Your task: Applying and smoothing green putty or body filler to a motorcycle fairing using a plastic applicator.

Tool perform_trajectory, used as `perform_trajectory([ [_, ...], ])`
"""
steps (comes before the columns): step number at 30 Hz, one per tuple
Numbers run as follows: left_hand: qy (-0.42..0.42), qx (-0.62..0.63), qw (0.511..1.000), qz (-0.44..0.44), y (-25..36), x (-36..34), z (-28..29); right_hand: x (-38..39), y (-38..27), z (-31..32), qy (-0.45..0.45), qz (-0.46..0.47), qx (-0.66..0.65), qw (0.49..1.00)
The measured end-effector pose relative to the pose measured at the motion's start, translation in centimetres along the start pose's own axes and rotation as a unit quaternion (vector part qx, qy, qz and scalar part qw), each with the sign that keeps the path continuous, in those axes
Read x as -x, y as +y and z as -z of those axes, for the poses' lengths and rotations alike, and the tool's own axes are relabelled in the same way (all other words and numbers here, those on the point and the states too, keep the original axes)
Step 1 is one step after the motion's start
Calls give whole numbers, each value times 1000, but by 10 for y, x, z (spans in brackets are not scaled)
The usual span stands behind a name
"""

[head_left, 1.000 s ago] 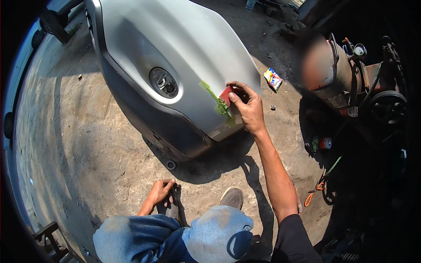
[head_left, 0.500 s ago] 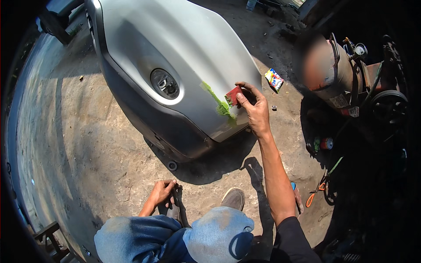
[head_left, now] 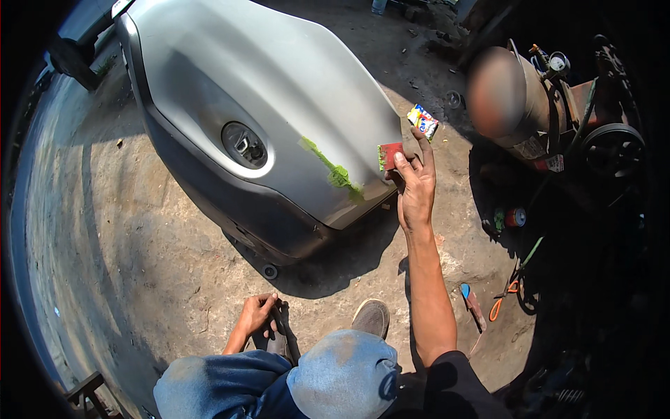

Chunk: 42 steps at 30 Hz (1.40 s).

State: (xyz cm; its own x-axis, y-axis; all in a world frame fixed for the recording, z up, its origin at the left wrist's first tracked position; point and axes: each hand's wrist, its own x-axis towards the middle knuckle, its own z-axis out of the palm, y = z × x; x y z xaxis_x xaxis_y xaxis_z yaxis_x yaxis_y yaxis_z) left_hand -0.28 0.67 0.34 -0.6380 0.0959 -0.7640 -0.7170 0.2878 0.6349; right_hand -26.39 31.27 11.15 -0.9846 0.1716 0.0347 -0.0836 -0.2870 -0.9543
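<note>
A large silver vehicle body panel (head_left: 279, 84) with dark lower trim and an oval lamp (head_left: 244, 145) fills the upper middle. A bright green putty streak (head_left: 336, 174) runs diagonally over it. My right hand (head_left: 417, 181) grips a small red spreader (head_left: 390, 154), green putty along its left edge, at the panel's right side, just off the streak. Low beside my shoes, my left hand (head_left: 257, 314) hangs with fingers bent and drawn together; whether they hold anything is unclear. A coloured packet (head_left: 422, 120) lies on the ground behind my right hand.
A compressor (head_left: 520, 98) with a wheel (head_left: 613, 152) stands at right, near a can (head_left: 515, 217), a blue-tipped tool (head_left: 472, 304) and orange-handled tool (head_left: 504, 300). A small round part (head_left: 269, 271) lies beside the panel. A wooden stand (head_left: 87, 391) is at lower left.
My right hand has drawn the red spreader rightward, away from the green streak, and turned more upright. The view has shifted slightly. My left hand stays low by my leg.
</note>
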Motion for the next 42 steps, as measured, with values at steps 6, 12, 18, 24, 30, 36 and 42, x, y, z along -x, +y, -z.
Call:
perform_trajectory([
  [6, 3, 4, 1000, 22, 3, 3, 2, 58, 15, 45, 37, -97, -98, 990],
  [12, 12, -33, 999, 22, 0, -2, -3, 106, 21, 62, 53, -142, -142, 978],
  [18, 62, -108, 992, -12, -16, -3, -2, 90, 14, 59, 67, -158, -232, 958],
  [24, 90, -153, 982, -68, -33, -12, -2, 47, -1, 43, 6, -59, -61, 996],
  [30, 59, -93, 994, 8, -16, -9, -4, 13, 16, 33, -61, -86, -29, 994],
  [36, 54, -82, 995, 28, -7, -4, -7, 3, 24, 20, -104, -113, 60, 986],
  [42, 58, -104, 993, 26, -32, -12, 1, 0, 22, 5, -119, -98, 69, 986],
])
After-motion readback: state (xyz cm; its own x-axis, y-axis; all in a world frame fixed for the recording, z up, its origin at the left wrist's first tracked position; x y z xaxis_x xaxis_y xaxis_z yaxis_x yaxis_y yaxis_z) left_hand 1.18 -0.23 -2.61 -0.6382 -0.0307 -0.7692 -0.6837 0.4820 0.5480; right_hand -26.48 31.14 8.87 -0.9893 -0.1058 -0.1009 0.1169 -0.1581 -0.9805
